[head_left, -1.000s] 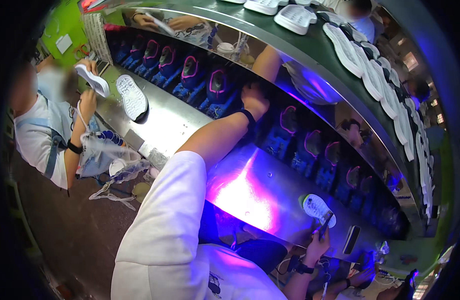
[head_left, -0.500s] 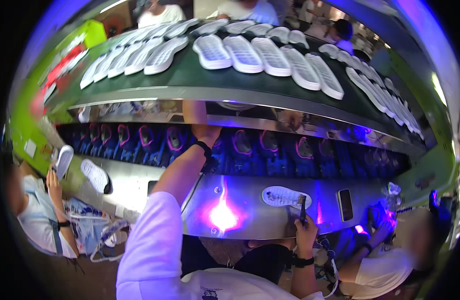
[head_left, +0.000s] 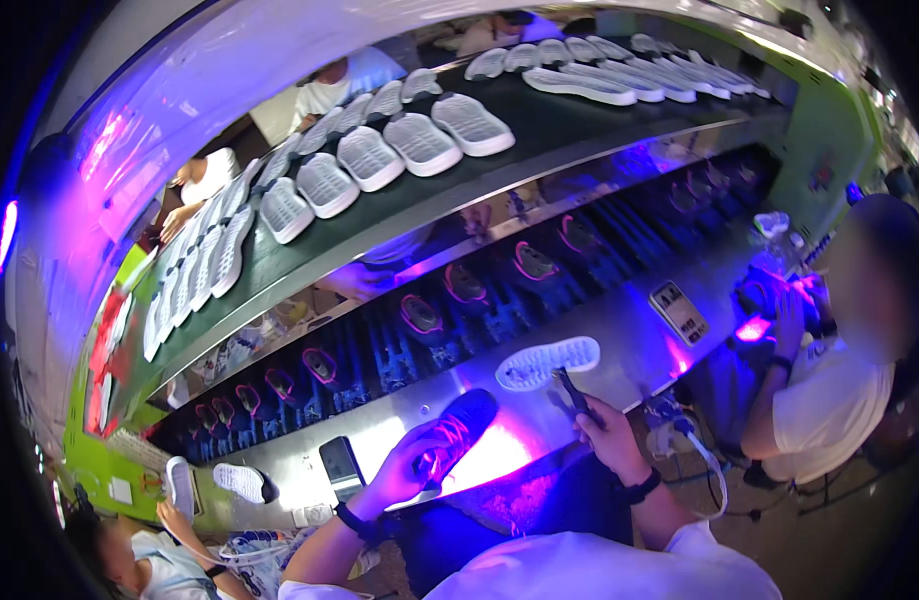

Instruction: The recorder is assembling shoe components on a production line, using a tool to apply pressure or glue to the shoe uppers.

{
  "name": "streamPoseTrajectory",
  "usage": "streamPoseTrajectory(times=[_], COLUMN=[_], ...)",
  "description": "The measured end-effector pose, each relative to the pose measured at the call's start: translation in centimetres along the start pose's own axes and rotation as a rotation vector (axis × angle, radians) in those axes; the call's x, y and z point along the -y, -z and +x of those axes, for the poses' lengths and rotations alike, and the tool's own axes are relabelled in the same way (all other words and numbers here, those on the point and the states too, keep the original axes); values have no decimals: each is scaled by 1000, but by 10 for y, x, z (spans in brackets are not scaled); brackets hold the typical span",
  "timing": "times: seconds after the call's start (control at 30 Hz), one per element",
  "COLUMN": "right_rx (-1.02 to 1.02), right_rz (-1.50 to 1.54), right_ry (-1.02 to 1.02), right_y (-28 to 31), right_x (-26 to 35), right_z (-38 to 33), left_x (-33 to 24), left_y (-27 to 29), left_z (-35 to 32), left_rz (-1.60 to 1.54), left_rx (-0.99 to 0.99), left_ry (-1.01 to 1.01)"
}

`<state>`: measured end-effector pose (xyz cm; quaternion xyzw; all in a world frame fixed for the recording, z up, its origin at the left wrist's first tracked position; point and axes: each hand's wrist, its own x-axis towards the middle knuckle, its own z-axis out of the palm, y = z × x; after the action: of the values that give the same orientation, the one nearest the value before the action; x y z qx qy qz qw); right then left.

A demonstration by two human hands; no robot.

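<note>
My left hand (head_left: 402, 468) is closed on a dark shoe upper (head_left: 468, 422) with pink-lit lacing, held low over the front of the metal bench in purple light. In my right hand (head_left: 612, 438) is a brush (head_left: 572, 396) with a dark handle, its head pointing toward a white shoe sole (head_left: 548, 362). Whether the brush touches the sole, I cannot tell. The sole lies on the bench with its hollow side up.
Behind the bench, a recessed line carries several dark uppers (head_left: 422, 314). A green belt (head_left: 520, 125) above holds rows of white soles (head_left: 473, 124). Phones (head_left: 341, 465) (head_left: 679, 312) lie on the bench. Co-workers sit at left and right (head_left: 830, 390).
My left hand has come back from the recessed line to the bench front, now with a shoe upper in it. The view has turned and tilted. My right hand keeps the brush near the sole.
</note>
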<state>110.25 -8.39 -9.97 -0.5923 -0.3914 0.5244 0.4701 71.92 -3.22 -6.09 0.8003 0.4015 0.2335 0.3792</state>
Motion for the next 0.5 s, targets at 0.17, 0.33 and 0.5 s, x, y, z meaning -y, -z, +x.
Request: streamPoseTrajectory(times=[0.17, 0.33, 0.5], right_rx=[7, 8, -15], right_rz=[-146, -27, -50], right_ry=[227, 158, 159], right_y=[-8, -14, -2], right_x=[28, 69, 73], right_z=[-6, -29, -50], left_x=[-67, -45, -82], left_y=[-18, -92, -27], left_z=[46, 28, 28], left_rz=[380, 1127, 653], left_rx=[237, 62, -142], left_ry=[71, -293, -290])
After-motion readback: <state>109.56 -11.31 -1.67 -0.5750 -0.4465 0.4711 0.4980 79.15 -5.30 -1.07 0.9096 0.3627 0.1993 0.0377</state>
